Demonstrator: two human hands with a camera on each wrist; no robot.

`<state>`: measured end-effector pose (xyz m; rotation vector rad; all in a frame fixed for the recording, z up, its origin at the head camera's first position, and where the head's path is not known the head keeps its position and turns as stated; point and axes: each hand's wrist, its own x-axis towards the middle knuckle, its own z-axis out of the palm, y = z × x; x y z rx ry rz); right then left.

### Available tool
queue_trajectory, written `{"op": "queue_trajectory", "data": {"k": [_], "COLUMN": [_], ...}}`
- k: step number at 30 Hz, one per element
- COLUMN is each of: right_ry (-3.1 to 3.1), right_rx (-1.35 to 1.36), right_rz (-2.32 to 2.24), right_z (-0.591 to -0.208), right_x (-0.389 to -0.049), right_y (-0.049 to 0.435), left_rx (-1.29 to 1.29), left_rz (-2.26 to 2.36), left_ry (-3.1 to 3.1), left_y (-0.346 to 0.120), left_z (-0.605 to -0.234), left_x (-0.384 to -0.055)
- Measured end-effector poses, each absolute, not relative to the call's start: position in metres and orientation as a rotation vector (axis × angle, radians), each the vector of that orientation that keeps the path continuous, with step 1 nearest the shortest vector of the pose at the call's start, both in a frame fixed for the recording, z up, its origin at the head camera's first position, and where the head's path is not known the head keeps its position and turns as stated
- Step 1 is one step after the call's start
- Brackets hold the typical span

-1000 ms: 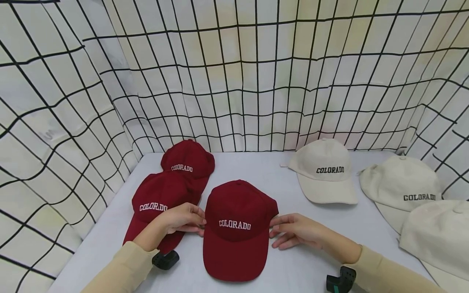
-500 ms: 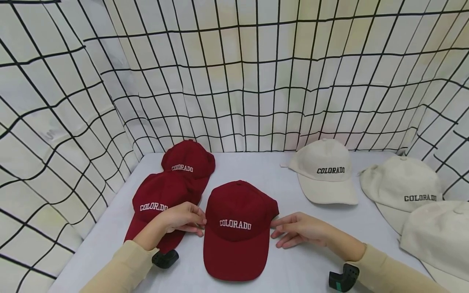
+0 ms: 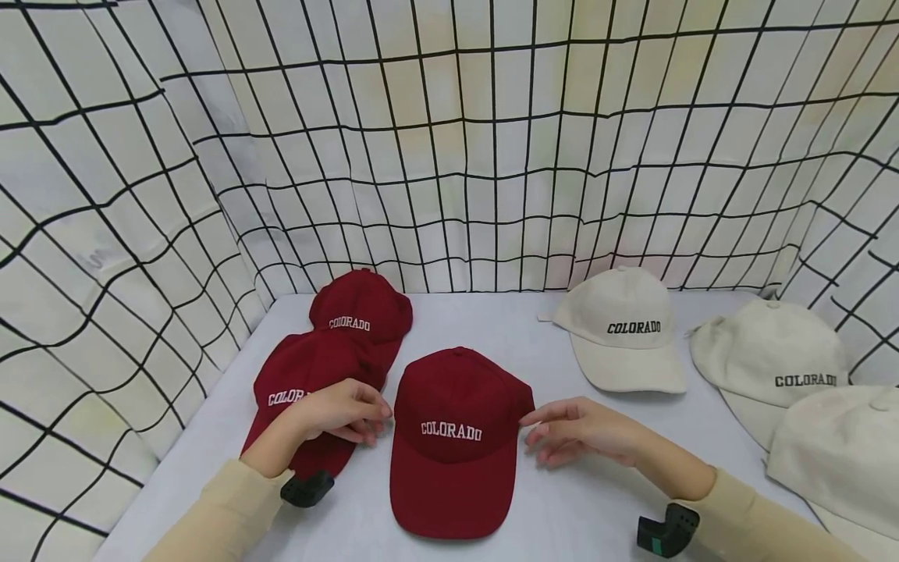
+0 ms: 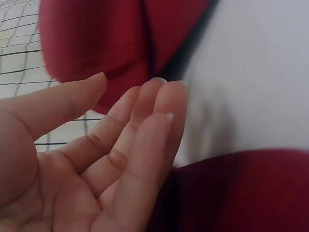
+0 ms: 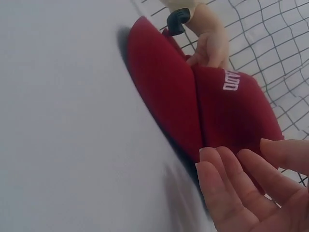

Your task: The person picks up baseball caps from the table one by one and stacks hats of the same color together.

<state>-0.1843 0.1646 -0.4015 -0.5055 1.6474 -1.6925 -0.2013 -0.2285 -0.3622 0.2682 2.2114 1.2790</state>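
Observation:
A dark red baseball cap (image 3: 460, 492) with white COLORADO lettering lies at the front middle of the white table, brim toward me. On its left side my left hand (image 3: 340, 410) hovers with loosely bent fingers, holding nothing and overlapping a second red cap (image 3: 302, 371) in the head view. The left wrist view shows the fingers (image 4: 145, 154) with red cap fabric above and below them. Near the cap's right edge is my right hand (image 3: 586, 429), its fingers relaxed and holding nothing. In the right wrist view those fingers (image 5: 227, 179) overlap the lower side of the cap's crown (image 5: 231, 111).
Behind the second red cap sits a third red one (image 3: 360, 300), the two overlapping at the left. Cream COLORADO caps stand at the right: one at the back (image 3: 621, 328), another beside it (image 3: 772, 351), and one in front (image 3: 836, 453). Black-lined white walls (image 3: 477, 156) enclose the table.
Both hands have drawn slightly away from the middle red cap, the left one leftward and the right one rightward and up. The caps have stayed in place.

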Motion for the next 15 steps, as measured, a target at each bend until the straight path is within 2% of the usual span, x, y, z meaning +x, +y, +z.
{"op": "queue_trajectory", "data": {"k": [15], "right_ry": [1.668], "right_rx": [-0.655], "right_rz": [-1.708], "right_z": [-0.378], "right_x": [-0.180], "right_y": [0.138], "left_rx": [0.344], "left_rz": [1.214], "left_ry": [2.408], "left_y": [-0.251], "left_z": [-0.310], "left_x": [-0.201]}}
